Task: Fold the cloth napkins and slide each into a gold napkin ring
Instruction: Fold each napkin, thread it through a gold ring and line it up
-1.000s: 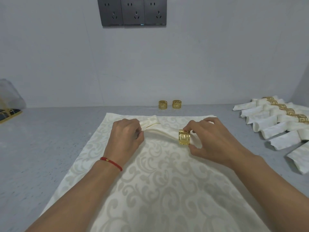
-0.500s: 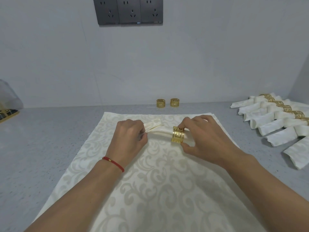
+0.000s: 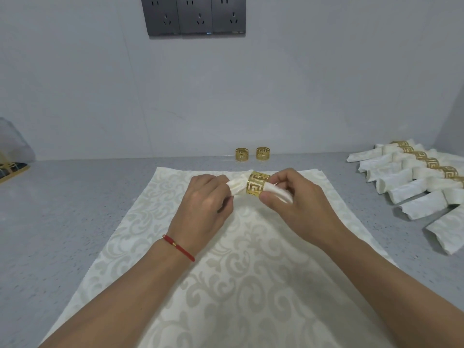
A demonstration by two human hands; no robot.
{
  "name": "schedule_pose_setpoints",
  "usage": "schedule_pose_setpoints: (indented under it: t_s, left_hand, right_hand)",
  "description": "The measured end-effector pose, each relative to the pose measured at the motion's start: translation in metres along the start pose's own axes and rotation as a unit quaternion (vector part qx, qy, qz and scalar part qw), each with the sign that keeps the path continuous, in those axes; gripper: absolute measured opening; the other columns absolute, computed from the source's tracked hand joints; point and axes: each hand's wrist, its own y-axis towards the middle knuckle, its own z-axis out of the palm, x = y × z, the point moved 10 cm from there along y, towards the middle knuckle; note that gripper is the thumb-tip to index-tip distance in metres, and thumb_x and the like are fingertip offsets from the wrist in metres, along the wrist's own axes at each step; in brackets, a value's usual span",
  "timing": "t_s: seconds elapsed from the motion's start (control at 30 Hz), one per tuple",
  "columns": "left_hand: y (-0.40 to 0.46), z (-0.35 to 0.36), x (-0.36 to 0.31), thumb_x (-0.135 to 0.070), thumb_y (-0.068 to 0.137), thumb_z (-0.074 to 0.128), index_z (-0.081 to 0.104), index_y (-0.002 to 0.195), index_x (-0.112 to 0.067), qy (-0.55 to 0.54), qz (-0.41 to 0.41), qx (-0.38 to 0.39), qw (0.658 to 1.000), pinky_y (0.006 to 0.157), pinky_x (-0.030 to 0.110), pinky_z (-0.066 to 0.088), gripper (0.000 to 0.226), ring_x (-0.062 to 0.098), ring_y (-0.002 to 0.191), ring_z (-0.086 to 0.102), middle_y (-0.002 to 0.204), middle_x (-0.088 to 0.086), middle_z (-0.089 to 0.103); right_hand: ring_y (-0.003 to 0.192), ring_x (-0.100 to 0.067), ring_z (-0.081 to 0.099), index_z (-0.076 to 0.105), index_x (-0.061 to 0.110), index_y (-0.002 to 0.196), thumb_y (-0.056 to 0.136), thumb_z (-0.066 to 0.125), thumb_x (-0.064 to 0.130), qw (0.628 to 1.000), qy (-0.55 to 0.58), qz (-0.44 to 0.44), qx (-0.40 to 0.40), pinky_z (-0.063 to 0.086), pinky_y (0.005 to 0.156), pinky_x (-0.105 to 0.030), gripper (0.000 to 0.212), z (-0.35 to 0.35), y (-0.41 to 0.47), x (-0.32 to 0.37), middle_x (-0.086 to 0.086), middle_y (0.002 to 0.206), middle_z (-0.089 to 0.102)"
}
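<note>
A folded cream napkin (image 3: 237, 186) runs through a gold napkin ring (image 3: 258, 187), held just above the far end of a spread patterned cream cloth (image 3: 226, 272). My left hand (image 3: 203, 207) grips the napkin's left end, its fingers curled round it. My right hand (image 3: 296, 204) pinches the ring between thumb and fingers, and the napkin's right end (image 3: 278, 193) pokes out under those fingers. Two spare gold rings (image 3: 242, 154) (image 3: 263, 153) stand by the wall behind.
Several napkins with gold rings on them (image 3: 411, 182) lie in a row at the right of the grey counter (image 3: 62, 209). A dark tray with a gold edge (image 3: 10, 170) and a clear bag sit at far left. Wall sockets (image 3: 195, 15) hang above.
The ring has slid left along the napkin toward my left hand. Both hands have lifted the napkin off the cloth and come closer together.
</note>
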Motion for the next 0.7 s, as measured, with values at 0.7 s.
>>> schedule_pose_setpoints:
  t_s: [0.7]
  left_hand:
    - [0.004, -0.020, -0.024, 0.007, 0.083, 0.063, 0.060, 0.068, -0.001, -0.034, 0.073, -0.045, 0.996, 0.080, 0.035, 0.050, 0.017, 0.026, 0.079, 0.060, 0.088, 0.006, 0.069]
  right_hand:
    - [0.083, -0.008, 0.053, 0.084, 0.020, 0.098, 0.086, 0.078, 0.033, 0.931, 0.293, 0.202, 0.086, 0.042, 0.065, -0.027, 0.019, 0.014, -0.006, -0.034, 0.012, 0.098, 0.072]
